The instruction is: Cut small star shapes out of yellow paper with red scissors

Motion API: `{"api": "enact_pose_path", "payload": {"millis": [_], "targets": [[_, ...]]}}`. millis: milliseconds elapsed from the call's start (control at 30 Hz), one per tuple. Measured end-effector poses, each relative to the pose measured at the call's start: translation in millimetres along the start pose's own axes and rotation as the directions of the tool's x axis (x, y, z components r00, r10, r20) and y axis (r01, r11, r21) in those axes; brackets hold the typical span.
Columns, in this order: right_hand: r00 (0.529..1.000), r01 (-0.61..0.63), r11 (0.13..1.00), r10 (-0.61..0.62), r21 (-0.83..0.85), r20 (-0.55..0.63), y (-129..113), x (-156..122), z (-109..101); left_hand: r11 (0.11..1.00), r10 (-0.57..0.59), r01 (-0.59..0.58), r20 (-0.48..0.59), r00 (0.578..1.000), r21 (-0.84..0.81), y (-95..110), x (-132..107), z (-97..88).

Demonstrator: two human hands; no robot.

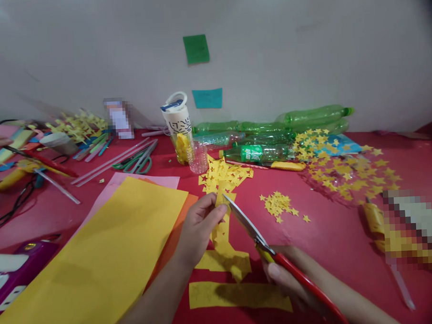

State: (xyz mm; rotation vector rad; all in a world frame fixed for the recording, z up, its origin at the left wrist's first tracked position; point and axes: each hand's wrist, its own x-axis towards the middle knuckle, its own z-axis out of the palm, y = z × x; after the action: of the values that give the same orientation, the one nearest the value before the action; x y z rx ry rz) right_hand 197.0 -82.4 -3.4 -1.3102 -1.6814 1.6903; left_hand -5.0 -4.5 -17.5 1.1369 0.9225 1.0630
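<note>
My left hand pinches a piece of yellow paper between thumb and fingers, holding it up above the red table. My right hand grips red-handled scissors, whose blades point up-left and meet the yellow paper right at my left fingertips. More yellow paper scraps lie under my hands. A small pile of cut yellow stars sits just right of the scissors.
Large yellow, orange and pink sheets lie at the left. Green plastic bottles, a cup, a clear jar, green scissors, scattered stars, a glue gun and sticks fill the back.
</note>
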Motion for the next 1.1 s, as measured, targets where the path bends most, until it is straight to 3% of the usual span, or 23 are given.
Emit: {"api": "enact_pose_path", "payload": {"millis": [267,533,933,1033,1100], "targets": [[0.999,-0.022,1.0,0.022,-0.016,-0.032,2,-2,4,1.0,0.009,-0.009,-0.001,1.0,-0.025,-1,0,3.0],[0.987,-0.151,0.988,0.152,0.027,-0.059,8,2,6,0.999,-0.017,0.017,-0.025,1.0,-0.034,-1,0,3.4],[0.985,-0.146,0.989,0.145,-0.007,-0.094,9,6,3,0.997,-0.059,0.061,0.024,0.998,-0.051,2,2,-2.3],[0.977,-0.154,0.988,0.152,-0.001,-0.148,9,6,5,0.998,0.037,-0.034,-0.056,0.998,0.053,4,3,-2.0],[0.973,-0.134,0.991,0.126,-0.028,-0.195,10,6,5,0.959,0.231,-0.191,-0.187,0.955,0.209,7,1,0.4]]}}
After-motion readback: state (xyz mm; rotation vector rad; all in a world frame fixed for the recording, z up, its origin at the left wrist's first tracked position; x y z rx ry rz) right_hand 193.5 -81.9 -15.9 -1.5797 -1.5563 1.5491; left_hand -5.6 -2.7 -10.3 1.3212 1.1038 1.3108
